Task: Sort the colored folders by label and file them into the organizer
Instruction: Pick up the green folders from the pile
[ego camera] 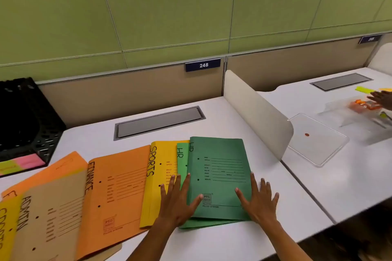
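Folders lie fanned across the white desk (212, 243). A dark green folder marked HR (220, 167) tops a lighter green HR folder (182, 154). Left of them lie a yellow SPORTS folder (159, 167), an orange FINANCE folder (114, 195), a tan ADMIN folder (53, 224), another orange folder (57, 169) and a yellow folder (6, 224) at the left edge. My left hand (177, 202) lies flat with spread fingers across the yellow and green folders. My right hand (259, 201) presses flat on the dark green folder's lower right corner. The black mesh organizer (27, 116) stands at the back left.
Pink and yellow sticky notes (20, 164) lie in front of the organizer. A grey cable hatch (159, 122) sits mid-desk. A beige divider (257, 112) bounds the right side. Beyond it, a clear tray lid (318, 140) and another person's hand (381, 98) over small items.
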A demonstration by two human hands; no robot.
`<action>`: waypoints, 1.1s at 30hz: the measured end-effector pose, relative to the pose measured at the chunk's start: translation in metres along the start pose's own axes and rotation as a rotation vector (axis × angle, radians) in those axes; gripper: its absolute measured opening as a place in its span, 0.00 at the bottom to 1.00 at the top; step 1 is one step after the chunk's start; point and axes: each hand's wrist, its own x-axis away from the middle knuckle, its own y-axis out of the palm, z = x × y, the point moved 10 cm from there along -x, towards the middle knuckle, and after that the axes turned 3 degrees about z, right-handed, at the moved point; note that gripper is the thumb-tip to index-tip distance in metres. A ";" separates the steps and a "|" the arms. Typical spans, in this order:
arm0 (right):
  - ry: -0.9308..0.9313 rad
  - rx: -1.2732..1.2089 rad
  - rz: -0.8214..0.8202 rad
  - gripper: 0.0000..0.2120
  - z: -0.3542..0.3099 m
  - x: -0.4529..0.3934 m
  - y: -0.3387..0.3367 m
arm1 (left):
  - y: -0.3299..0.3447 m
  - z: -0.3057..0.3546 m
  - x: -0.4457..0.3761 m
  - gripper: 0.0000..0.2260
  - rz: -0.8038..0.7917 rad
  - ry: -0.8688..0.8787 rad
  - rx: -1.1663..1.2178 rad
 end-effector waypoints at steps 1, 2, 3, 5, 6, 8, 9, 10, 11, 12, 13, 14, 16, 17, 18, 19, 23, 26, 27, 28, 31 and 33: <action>0.002 -0.011 -0.018 0.44 0.002 -0.003 0.000 | 0.001 0.002 -0.003 0.39 -0.001 -0.009 0.010; 0.002 -0.020 -0.020 0.43 0.004 -0.007 0.000 | 0.003 0.004 -0.007 0.39 -0.005 -0.024 0.016; 0.000 -0.011 -0.027 0.43 0.005 -0.010 0.001 | 0.005 0.005 -0.010 0.38 -0.012 -0.037 0.011; -0.011 -0.044 -0.028 0.41 0.006 -0.015 0.003 | 0.008 0.007 -0.016 0.38 -0.015 -0.060 0.036; -0.020 -0.046 -0.036 0.41 0.004 -0.017 0.004 | 0.010 0.010 -0.017 0.37 -0.022 -0.070 0.047; -0.033 -0.055 -0.040 0.40 0.002 -0.021 0.005 | 0.010 0.014 -0.022 0.36 -0.010 -0.079 0.069; -0.034 -0.066 -0.035 0.40 0.001 -0.022 0.006 | 0.011 0.017 -0.024 0.36 0.003 -0.075 0.088; -0.036 -0.070 -0.031 0.40 0.000 -0.023 0.006 | 0.011 0.020 -0.025 0.35 0.009 -0.073 0.109; -0.035 -0.080 -0.024 0.39 -0.001 -0.023 0.006 | 0.013 0.022 -0.026 0.35 0.008 -0.077 0.142; -0.033 -0.091 -0.016 0.39 -0.002 -0.023 0.006 | 0.015 0.024 -0.027 0.34 -0.003 -0.088 0.181; -0.034 -0.103 -0.005 0.38 -0.003 -0.023 0.005 | 0.017 0.024 -0.028 0.34 -0.008 -0.105 0.221; -0.035 -0.112 0.006 0.37 -0.004 -0.023 0.005 | 0.019 0.025 -0.028 0.34 -0.008 -0.128 0.257; -0.036 -0.127 0.034 0.36 -0.007 -0.022 0.003 | 0.019 0.024 -0.028 0.34 0.009 -0.189 0.356; -0.031 -0.141 0.055 0.35 -0.008 -0.022 0.001 | 0.019 0.024 -0.028 0.35 0.025 -0.226 0.418; -0.022 -0.156 0.077 0.35 -0.009 -0.022 -0.002 | 0.018 0.024 -0.028 0.36 0.043 -0.261 0.479; -0.011 -0.172 0.098 0.35 -0.010 -0.023 -0.004 | 0.017 0.023 -0.028 0.36 0.061 -0.298 0.540; 0.053 -0.276 0.174 0.39 -0.012 -0.027 -0.017 | 0.011 0.014 -0.031 0.34 0.102 -0.491 0.856; 0.136 -0.352 0.177 0.37 -0.006 -0.033 -0.019 | 0.007 0.002 -0.029 0.32 0.110 -0.607 0.980; 0.166 -0.370 0.167 0.36 -0.003 -0.035 -0.017 | 0.009 -0.003 -0.027 0.31 0.101 -0.637 1.012; 0.190 -0.391 0.160 0.36 0.000 -0.036 -0.014 | 0.012 -0.007 -0.025 0.31 0.079 -0.662 1.042; 0.227 -0.436 0.142 0.33 0.006 -0.038 -0.007 | 0.022 -0.012 -0.017 0.25 -0.006 -0.699 1.135; 0.237 -0.476 0.135 0.31 0.007 -0.038 -0.003 | 0.024 -0.011 -0.014 0.17 -0.017 -0.682 1.224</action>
